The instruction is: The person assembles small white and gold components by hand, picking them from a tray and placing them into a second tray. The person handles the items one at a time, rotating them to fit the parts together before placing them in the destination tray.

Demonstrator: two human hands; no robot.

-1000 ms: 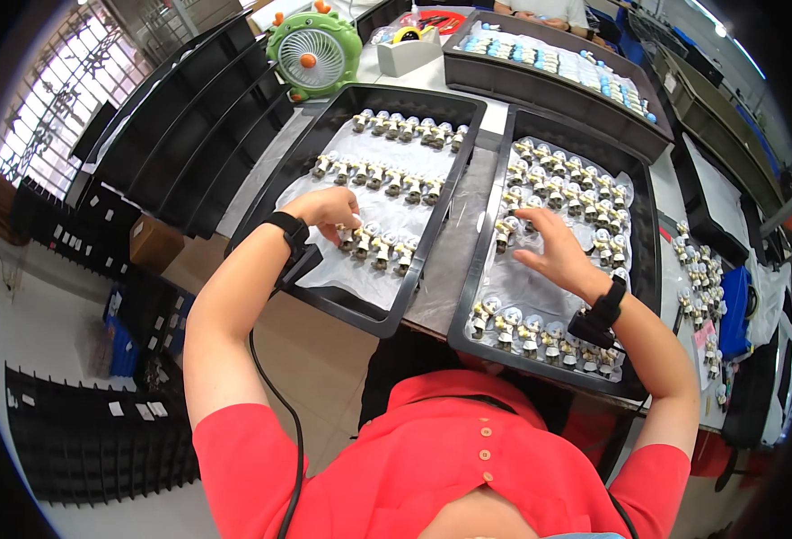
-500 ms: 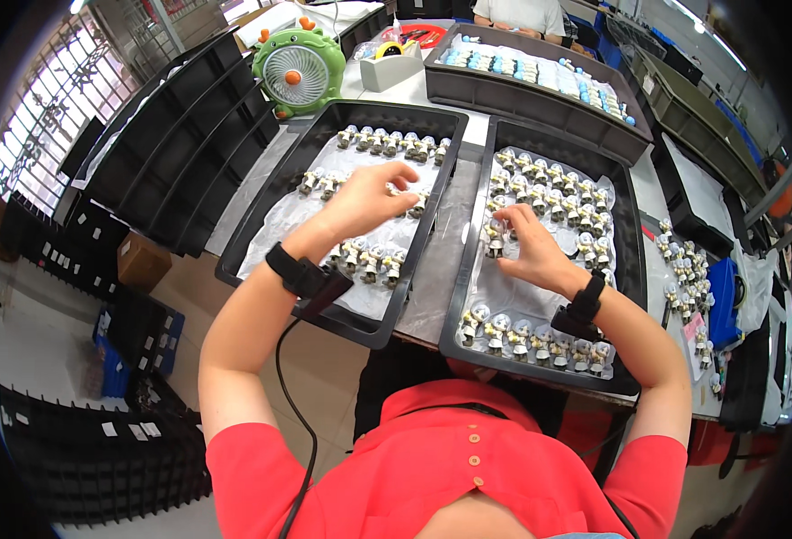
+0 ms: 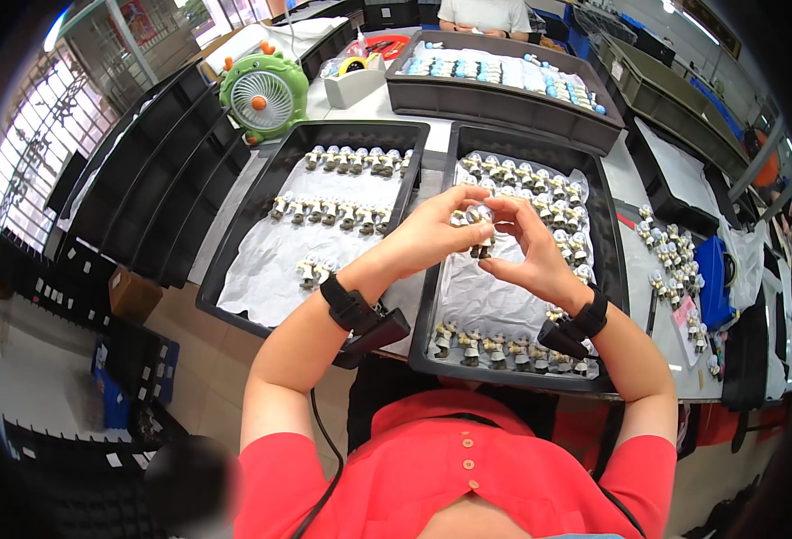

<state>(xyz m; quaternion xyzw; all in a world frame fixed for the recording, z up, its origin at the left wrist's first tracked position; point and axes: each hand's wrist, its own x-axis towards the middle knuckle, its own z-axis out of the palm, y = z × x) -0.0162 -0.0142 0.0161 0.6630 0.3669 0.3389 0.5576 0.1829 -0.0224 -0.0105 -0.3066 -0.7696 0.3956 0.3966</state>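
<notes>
Over the left part of the right-hand tray (image 3: 613, 296), my two hands meet at a small figurine (image 3: 480, 235) with a pale round head, light body and dark base. My left hand (image 3: 432, 232) pinches it between thumb and fingers. Around its right side curl the fingers of my right hand (image 3: 540, 256), fingertips at the head and thumb by the base. A second pale head (image 3: 458, 218) shows beside it, mostly covered by my left fingers. Below my hands, white lining sheet (image 3: 490, 296) shows between rows of similar figurines (image 3: 497, 349).
To the left, a black tray (image 3: 212, 292) holds spaced rows of figurines. A green fan (image 3: 264, 97) and a tape dispenser (image 3: 354, 85) stand behind it. At the back is a large grey crate (image 3: 504, 101) of blue-and-white pieces. Loose figurines (image 3: 674, 260) and a blue box (image 3: 713, 283) lie right.
My left hand has moved from above the left tray to the figurine at my right hand. My right hand has lifted off the tray's rows. The view has shifted slightly.
</notes>
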